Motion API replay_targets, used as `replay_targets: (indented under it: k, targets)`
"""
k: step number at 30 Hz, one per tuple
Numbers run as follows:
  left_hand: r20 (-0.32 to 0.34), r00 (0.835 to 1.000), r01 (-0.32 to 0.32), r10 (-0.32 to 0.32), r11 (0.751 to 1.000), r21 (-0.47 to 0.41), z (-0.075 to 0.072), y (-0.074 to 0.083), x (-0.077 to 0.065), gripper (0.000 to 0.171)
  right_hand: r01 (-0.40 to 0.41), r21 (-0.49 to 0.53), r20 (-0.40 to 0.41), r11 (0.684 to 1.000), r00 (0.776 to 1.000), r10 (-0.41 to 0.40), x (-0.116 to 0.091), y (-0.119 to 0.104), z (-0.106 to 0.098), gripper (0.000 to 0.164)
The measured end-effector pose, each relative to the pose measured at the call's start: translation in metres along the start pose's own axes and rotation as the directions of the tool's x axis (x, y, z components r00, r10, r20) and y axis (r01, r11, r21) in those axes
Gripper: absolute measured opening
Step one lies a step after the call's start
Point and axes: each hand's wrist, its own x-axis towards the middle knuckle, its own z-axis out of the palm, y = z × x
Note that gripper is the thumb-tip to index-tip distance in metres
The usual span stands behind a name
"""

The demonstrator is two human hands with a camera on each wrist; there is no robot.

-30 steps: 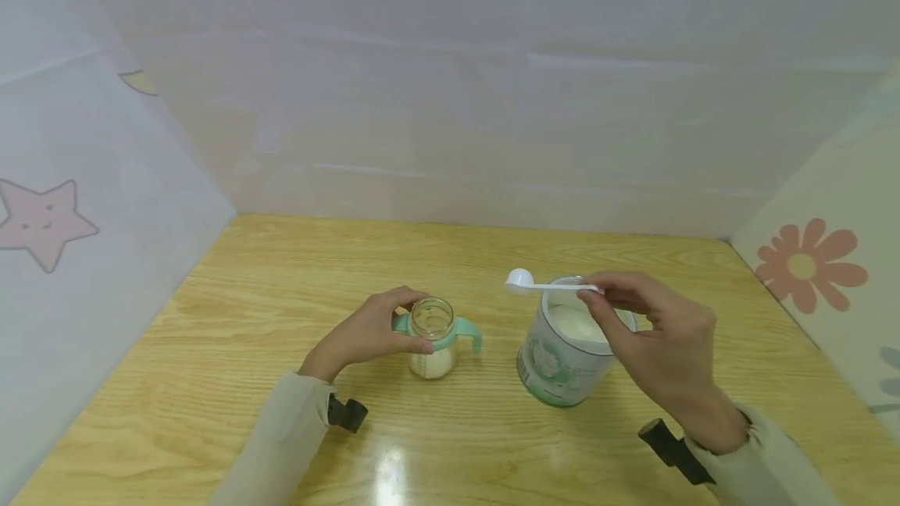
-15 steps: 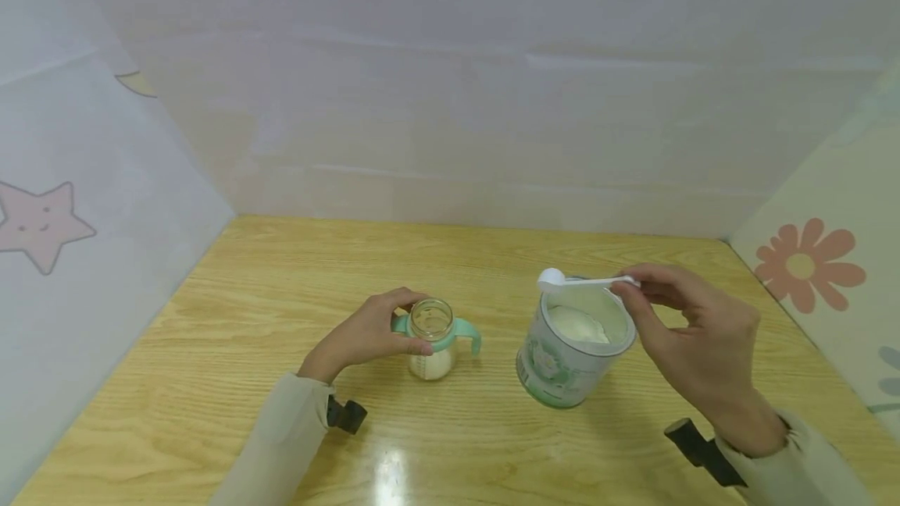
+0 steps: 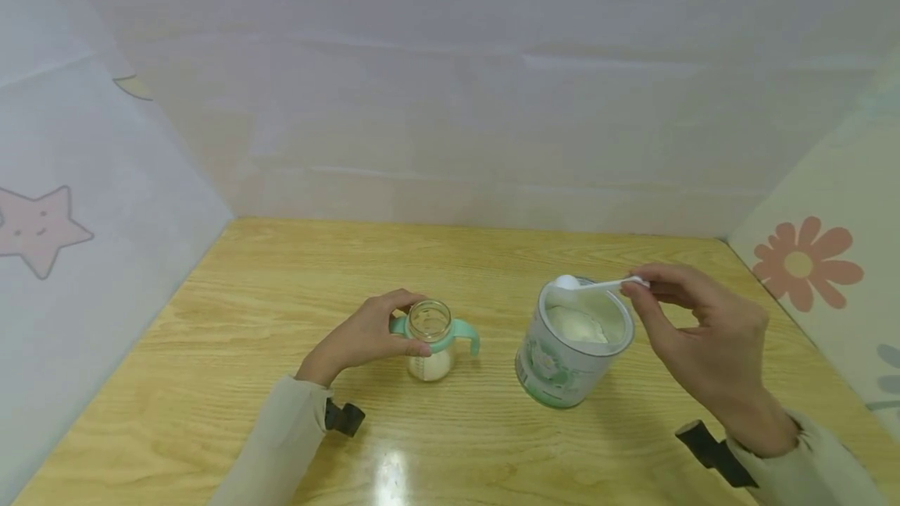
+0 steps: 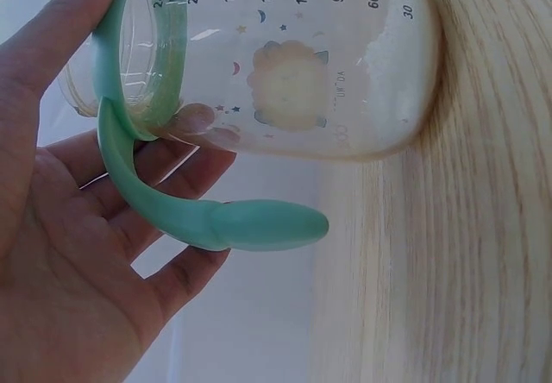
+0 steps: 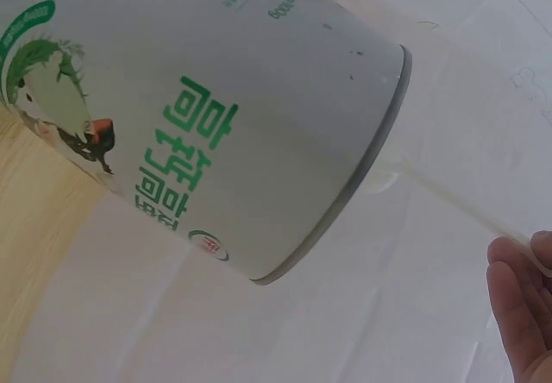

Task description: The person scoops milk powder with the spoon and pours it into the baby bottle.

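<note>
Mint bottle handle (image 4: pixel 267 225) — white scoop (image 3: pixel 568 283) — green-printed tin (image 3: pixel 568 363), perhaps floral.

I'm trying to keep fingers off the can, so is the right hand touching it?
Apart. The right wrist view shows a clear gap between the right hand and the can, with part of the spoon showing in it.

A screened-off booth is suggested: the wood-grained surface (image 3: pixel 316 256) is enclosed on three sides by creased sheets (image 3: pixel 450 115), printed with a star (image 3: pixel 44 229) and a flower (image 3: pixel 807 264).
</note>
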Motion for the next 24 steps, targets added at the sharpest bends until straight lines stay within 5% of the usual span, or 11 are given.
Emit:
replay_targets:
  k: [24]
  targets:
    - [-0.036, 0.999, -0.03, 0.033, 0.997, 0.072, -0.003, 0.01, -0.002, 0.082, 0.008, -0.117, 0.063, 0.993, 0.998, 0.0, -0.007, 0.011, -0.009, 0.048]
